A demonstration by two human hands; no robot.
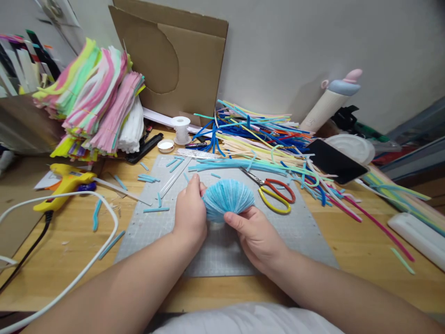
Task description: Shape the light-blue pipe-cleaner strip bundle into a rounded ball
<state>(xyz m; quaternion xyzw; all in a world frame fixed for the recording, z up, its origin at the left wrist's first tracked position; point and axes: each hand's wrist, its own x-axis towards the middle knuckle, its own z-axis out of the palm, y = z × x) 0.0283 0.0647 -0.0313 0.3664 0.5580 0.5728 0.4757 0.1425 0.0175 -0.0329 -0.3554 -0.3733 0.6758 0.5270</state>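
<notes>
A light blue, ribbed, rounded shape (227, 199), apparently made of fuzzy pipe cleaners laid side by side, is held up between my hands over the cutting mat (215, 255). My left hand (190, 208) is closed at its left edge, the thumb pointing up and most fingers hidden. From the right, my right hand (252, 227) pinches its lower edge, thumb in front and fingers behind. A short blue stub (186, 177) shows by my left thumb; whether it is held I cannot tell. Scissors (274, 192) with red and yellow handles lie partly open right of the shape.
Short blue cut pieces (156, 210) lie scattered on the left. A yellow glue gun (64, 181) with a white cable sits there. Behind are pipe-cleaner bundles (100, 102), loose pipe cleaners (257, 134), a spool (181, 130) and cardboard (198, 65). A phone (337, 160) lies right.
</notes>
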